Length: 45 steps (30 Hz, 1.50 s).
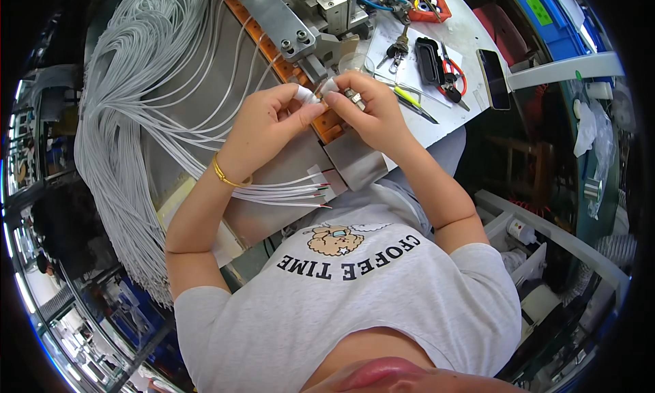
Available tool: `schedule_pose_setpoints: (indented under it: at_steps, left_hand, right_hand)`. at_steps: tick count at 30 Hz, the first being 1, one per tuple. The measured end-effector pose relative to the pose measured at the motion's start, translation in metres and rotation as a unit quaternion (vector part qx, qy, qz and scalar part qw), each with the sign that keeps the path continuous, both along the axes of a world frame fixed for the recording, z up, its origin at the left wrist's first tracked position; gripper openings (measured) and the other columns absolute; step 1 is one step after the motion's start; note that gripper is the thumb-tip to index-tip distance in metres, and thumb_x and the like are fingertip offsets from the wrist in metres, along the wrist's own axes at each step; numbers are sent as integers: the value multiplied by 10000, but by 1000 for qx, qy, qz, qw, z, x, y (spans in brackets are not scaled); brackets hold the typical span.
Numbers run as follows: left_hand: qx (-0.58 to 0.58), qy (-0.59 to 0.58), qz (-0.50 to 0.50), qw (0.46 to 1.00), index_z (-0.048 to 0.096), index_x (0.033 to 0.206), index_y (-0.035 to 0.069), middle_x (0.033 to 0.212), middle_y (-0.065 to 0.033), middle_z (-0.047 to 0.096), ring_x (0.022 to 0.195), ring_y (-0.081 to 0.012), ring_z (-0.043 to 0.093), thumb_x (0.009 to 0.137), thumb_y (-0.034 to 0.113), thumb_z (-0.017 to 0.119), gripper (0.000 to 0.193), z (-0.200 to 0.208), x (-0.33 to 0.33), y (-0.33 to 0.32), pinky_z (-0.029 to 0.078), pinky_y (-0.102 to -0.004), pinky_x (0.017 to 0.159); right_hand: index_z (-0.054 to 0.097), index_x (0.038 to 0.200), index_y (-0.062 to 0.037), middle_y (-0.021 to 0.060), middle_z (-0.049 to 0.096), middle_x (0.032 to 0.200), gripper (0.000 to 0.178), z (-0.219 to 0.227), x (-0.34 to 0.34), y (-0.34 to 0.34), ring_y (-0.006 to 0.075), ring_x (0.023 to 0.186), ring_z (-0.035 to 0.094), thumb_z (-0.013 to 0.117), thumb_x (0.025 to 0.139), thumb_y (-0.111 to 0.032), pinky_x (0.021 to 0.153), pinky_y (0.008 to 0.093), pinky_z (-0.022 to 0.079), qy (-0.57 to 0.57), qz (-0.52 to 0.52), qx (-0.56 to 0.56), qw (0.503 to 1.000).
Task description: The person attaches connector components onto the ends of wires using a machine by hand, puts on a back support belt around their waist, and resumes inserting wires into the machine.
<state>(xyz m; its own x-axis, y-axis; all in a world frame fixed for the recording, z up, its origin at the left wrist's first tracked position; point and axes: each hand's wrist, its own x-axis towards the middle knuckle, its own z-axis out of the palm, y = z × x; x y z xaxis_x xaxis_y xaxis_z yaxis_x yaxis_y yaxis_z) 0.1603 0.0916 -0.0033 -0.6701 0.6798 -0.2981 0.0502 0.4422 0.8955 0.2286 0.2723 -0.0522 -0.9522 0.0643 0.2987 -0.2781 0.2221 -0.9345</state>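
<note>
Hands, left and right, pinch a thin wire together just before the orange rail; taped fingertips could slip, likely dropping it.

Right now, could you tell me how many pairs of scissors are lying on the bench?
1: the red-handled scissors lie on the white bench top, between the black case and the dark phone. Others may be hidden among the tools.
</note>
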Motion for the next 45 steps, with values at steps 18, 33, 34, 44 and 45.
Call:
schedule_pose_setpoints:
  at_steps: [18, 33, 34, 44, 45]
  left_hand:
    - [3, 64, -4, 998, 578, 890, 21, 746, 37, 560, 639, -13, 458, 901, 150, 588, 130, 4, 6, 0, 382, -170, 584]
    - [-1, 159, 3, 987, 571, 826, 16, 614, -74, 548, 533, -145, 497, 860, 199, 601, 189, -12, 0, 1, 383, -292, 519]
    - [-30, 176, -3, 984, 570, 824, 16, 626, -91, 552, 539, -181, 509, 847, 196, 609, 186, -13, -1, -1, 388, -310, 523]
    - [-66, 354, 3, 933, 579, 828, 14, 647, -132, 566, 572, -283, 544, 802, 190, 638, 188, -24, 1, 1, 411, -355, 541]
    - [-67, 355, 4, 933, 579, 828, 14, 647, -132, 566, 572, -283, 544, 802, 190, 638, 188, -23, 1, -1, 411, -355, 541]
  right_hand:
    - [574, 883, 11, 85, 584, 787, 104, 10, 7, -3, 170, 717, 550, 608, 830, -72, 675, 274, 439, -57, 18, 36, 998]
    - [547, 833, 6, 34, 518, 692, 244, -14, -2, 12, 101, 650, 472, 501, 933, -211, 596, 262, 390, -102, -39, 0, 994]
    - [544, 828, 3, 26, 506, 684, 246, -20, -5, 14, 90, 647, 458, 500, 934, -215, 589, 258, 380, -127, -67, 7, 990]
    - [502, 747, -14, -12, 447, 636, 261, -50, -18, 15, 48, 605, 383, 519, 924, -205, 530, 232, 321, -104, -12, -49, 993]
    - [498, 742, -16, -3, 451, 634, 255, -51, -17, 14, 52, 604, 383, 524, 921, -195, 530, 235, 322, -111, -25, -51, 992]
